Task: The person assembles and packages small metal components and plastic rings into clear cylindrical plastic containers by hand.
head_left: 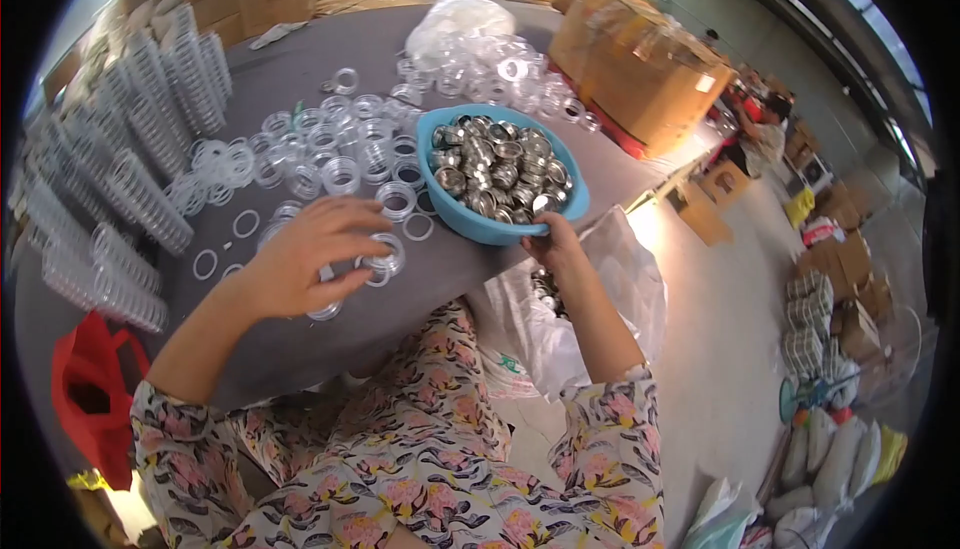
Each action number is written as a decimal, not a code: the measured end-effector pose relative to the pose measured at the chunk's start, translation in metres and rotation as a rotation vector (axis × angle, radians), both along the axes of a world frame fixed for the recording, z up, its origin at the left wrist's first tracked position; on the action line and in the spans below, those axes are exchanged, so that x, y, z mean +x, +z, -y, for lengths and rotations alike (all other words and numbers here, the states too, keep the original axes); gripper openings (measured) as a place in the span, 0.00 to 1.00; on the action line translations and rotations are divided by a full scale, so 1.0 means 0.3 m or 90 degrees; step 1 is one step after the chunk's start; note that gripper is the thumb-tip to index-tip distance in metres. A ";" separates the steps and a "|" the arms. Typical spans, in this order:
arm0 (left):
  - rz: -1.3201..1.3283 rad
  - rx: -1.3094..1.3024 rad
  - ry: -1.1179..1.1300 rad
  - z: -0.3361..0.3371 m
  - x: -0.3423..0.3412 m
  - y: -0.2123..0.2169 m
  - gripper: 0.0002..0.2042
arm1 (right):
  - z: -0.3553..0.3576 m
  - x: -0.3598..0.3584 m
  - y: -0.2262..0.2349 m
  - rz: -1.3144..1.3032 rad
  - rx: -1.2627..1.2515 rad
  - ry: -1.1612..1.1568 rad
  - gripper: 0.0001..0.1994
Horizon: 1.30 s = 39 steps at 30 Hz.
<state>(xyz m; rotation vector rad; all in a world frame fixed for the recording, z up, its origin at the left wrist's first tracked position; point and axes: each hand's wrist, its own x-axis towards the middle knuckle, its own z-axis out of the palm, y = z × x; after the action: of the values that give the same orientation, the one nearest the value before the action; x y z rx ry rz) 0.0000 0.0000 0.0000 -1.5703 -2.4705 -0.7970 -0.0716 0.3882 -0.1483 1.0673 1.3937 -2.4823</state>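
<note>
My left hand (305,254) rests on the grey table (300,339), its fingers closed over a small stack of clear plastic rings (385,259). My right hand (555,244) grips the near rim of a blue plastic bowl (470,221) filled with several shiny metal caps (500,164). The bowl sits at the table's right edge. More clear rings (335,149) lie scattered just beyond my left hand.
Long stacked columns of clear rings (120,179) lie along the table's left. A clear bag of rings (465,29) and cardboard boxes (630,59) stand at the back right. A white sack (610,289) hangs below the bowl. A red bag (95,399) sits lower left.
</note>
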 end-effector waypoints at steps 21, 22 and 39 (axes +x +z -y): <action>-0.043 -0.255 0.143 -0.217 -0.461 -0.076 0.07 | 0.446 0.248 0.150 -0.819 0.679 0.030 0.26; 0.042 -0.102 0.163 -0.174 -0.443 -0.057 0.08 | 0.485 0.253 0.170 -0.821 0.657 0.166 0.26; -0.102 0.369 0.452 0.267 0.097 -0.214 0.08 | 0.969 0.159 0.163 -0.701 0.146 0.348 0.21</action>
<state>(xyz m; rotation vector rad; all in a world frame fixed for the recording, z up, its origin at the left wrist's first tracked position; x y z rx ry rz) 0.0292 -0.0801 -0.0641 -0.4907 -2.1456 -1.0470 -0.0239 0.0974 -0.0994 -0.7910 1.8320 -2.4889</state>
